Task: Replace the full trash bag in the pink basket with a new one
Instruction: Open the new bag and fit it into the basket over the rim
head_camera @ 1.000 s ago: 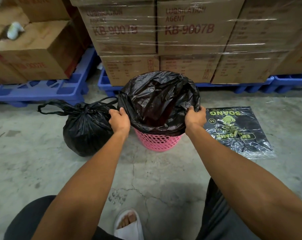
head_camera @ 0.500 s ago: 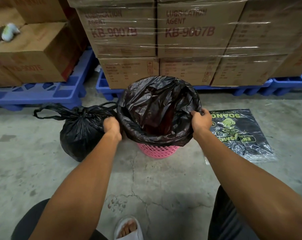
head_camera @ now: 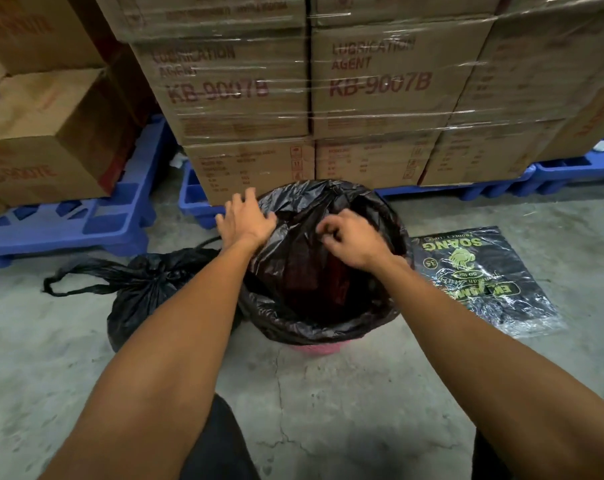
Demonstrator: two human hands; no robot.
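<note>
A new black trash bag lines the pink basket, of which only a strip shows below the bag's folded edge. My left hand lies flat with fingers spread on the bag's far left rim. My right hand hovers over the bag's mouth, fingers curled and pinching a fold of the plastic. The full, tied black bag sits on the floor to the left of the basket, touching it.
A flat pack of trash bags lies on the concrete to the right. Wrapped cardboard boxes on blue pallets stand right behind the basket. My knees show at the bottom edge.
Both hands left the basket's sides and moved up to the bag's top. The left opened flat on the far rim; the right moved inward over the opening. The view tilted closer.
</note>
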